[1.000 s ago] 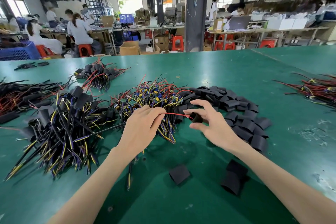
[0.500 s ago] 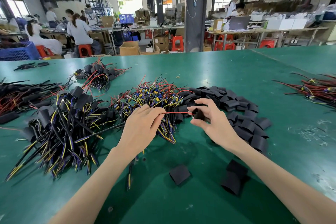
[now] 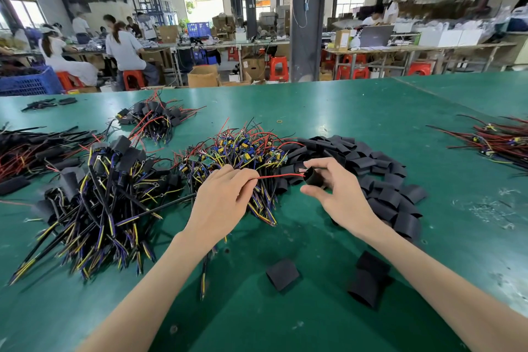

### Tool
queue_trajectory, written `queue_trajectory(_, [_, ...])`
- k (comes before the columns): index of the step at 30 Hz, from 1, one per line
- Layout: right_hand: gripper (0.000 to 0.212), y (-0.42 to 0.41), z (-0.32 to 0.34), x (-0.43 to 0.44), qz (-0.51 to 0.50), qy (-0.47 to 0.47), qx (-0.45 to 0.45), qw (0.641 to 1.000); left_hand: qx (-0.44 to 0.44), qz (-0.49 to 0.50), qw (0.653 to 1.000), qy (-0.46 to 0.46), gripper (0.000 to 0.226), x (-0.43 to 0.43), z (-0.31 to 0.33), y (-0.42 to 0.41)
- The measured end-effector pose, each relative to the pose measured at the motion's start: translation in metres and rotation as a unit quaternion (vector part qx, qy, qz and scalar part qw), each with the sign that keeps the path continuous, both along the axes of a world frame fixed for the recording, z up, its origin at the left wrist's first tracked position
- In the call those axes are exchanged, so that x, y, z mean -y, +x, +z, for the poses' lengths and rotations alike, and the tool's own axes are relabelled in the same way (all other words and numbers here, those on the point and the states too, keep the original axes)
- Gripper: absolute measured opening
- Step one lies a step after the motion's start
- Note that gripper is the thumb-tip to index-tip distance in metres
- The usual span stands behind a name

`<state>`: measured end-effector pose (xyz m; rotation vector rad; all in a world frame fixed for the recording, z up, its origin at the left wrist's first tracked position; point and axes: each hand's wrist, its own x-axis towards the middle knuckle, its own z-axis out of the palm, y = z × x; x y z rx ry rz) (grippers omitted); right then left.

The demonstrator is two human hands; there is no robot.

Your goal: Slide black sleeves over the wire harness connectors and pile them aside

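Green tabletop (image 3: 371,111), seated workers (image 3: 125,51) behind; left hand (image 3: 225,197) pinches a red wire (image 3: 278,176), right hand (image 3: 340,194) a black sleeve (image 3: 313,178).

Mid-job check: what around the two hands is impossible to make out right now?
1. Head view: the tip of the red wire, lost at the mouth of the black sleeve that the right hand pinches; how far in, unclear.
2. Head view: whatever the left hand grips besides that wire; its back faces the camera.
3. Head view: the red harness pile at right, cut off by the frame edge.
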<state>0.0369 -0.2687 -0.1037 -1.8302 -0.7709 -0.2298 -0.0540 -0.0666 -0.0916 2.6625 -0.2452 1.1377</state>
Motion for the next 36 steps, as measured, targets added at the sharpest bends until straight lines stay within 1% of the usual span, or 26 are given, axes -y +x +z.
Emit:
queue_trajectory(5, [0.034,0.001,-0.001,0.0,-0.015,-0.088,0.13,0.987,0.0,-0.018,0.999,0.031,0.008,0.001,-0.002,0.001])
queue_trajectory(10, [0.034,-0.007,-0.003,-0.005,-0.004,-0.154,0.189,0.97,0.001,-0.032,0.999,0.033,0.007,0.005,-0.002,0.002])
queue_trajectory(13, [0.036,-0.014,-0.001,-0.008,-0.032,-0.187,0.25,0.949,-0.002,-0.065,0.998,0.011,0.01,0.01,-0.002,0.002])
queue_trajectory(15, [0.036,-0.018,0.0,-0.011,-0.044,-0.213,0.286,0.933,-0.022,-0.099,0.995,-0.006,0.018,0.016,-0.003,0.0])
queue_trajectory(17, [0.038,-0.023,0.0,-0.014,-0.029,-0.244,0.301,0.921,-0.053,-0.152,0.986,-0.039,0.028,0.025,-0.007,-0.002])
queue_trajectory(20, [0.051,-0.025,-0.007,-0.018,0.004,-0.279,0.299,0.912,-0.1,-0.209,0.97,-0.079,0.051,0.035,-0.015,-0.006])
queue_trajectory(22, [0.052,-0.022,-0.012,-0.019,0.009,-0.272,0.279,0.921,-0.124,-0.209,0.965,-0.104,0.063,0.036,-0.017,-0.007])
queue_trajectory(23, [0.05,-0.02,-0.014,-0.019,0.008,-0.264,0.267,0.927,-0.132,-0.204,0.963,-0.118,0.064,0.034,-0.016,-0.007])
queue_trajectory(25, [0.047,-0.015,-0.016,-0.017,0.003,-0.248,0.249,0.936,-0.134,-0.176,0.967,-0.129,0.062,0.03,-0.015,-0.006])
queue_trajectory(27, [0.041,-0.012,-0.015,-0.016,0.01,-0.23,0.229,0.946,-0.142,-0.117,0.974,-0.129,0.051,0.024,-0.013,-0.003])
queue_trajectory(29, [0.033,-0.009,-0.015,-0.015,0.015,-0.214,0.224,0.951,-0.187,-0.078,0.965,-0.166,0.04,0.018,-0.008,-0.001])
queue_trajectory(31, [0.031,-0.005,-0.016,-0.014,0.013,-0.203,0.209,0.956,-0.244,-0.082,0.945,-0.203,0.038,0.014,-0.005,0.0])
queue_trajectory(32, [0.032,-0.004,-0.017,-0.013,0.013,-0.2,0.198,0.959,-0.264,-0.084,0.94,-0.198,0.034,0.012,-0.005,0.0])
queue_trajectory(34, [0.033,-0.002,-0.018,-0.012,0.014,-0.199,0.183,0.963,-0.281,-0.08,0.941,-0.17,0.025,0.01,-0.005,0.001])
queue_trajectory(35, [0.033,-0.001,-0.019,-0.011,0.013,-0.199,0.178,0.964,-0.285,-0.087,0.938,-0.179,0.024,0.009,-0.006,0.002])
queue_trajectory(36, [0.033,0.0,-0.019,-0.011,0.008,-0.198,0.176,0.964,-0.289,-0.102,0.928,-0.21,0.021,0.009,-0.007,0.002])
